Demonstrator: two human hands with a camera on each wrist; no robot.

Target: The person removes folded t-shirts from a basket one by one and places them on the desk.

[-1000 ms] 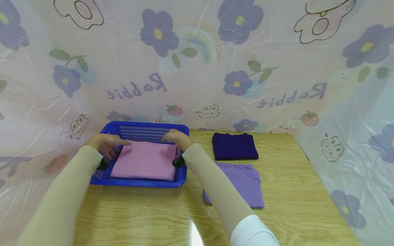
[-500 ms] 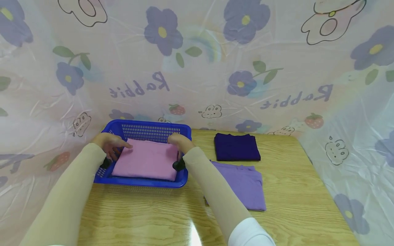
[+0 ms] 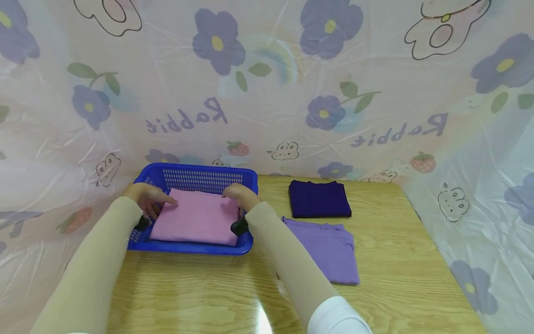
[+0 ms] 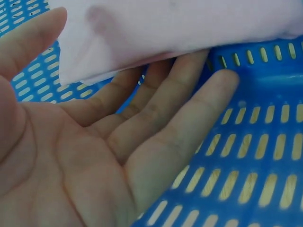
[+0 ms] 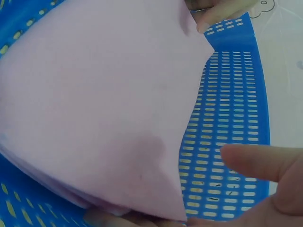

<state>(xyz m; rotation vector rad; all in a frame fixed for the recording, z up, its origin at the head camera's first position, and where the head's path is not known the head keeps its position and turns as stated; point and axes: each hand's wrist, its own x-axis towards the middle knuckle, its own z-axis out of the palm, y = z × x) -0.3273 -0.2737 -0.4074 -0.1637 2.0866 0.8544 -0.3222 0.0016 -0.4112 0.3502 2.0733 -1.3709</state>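
A folded pink cloth lies flat in a blue plastic basket with slotted walls. At its left edge, my left hand reaches inside the basket. In the left wrist view its extended fingers run beneath the cloth's edge, while the thumb stands apart above. My right hand is at the opposite edge. The right wrist view has its fingers partly hidden under the pink cloth and its thumb raised away from the fabric. Neither hand pinches the cloth.
To the basket's right, a folded dark purple cloth lies at the back of the wooden table. Nearer is a folded lavender cloth, partly covered by my right forearm. A patterned curtain hangs behind and along both sides.
My left hand has shifted slightly right, toward the pink cloth, and its thumb is a little lower. My right hand has moved only slightly. Basket and cloths stay put.
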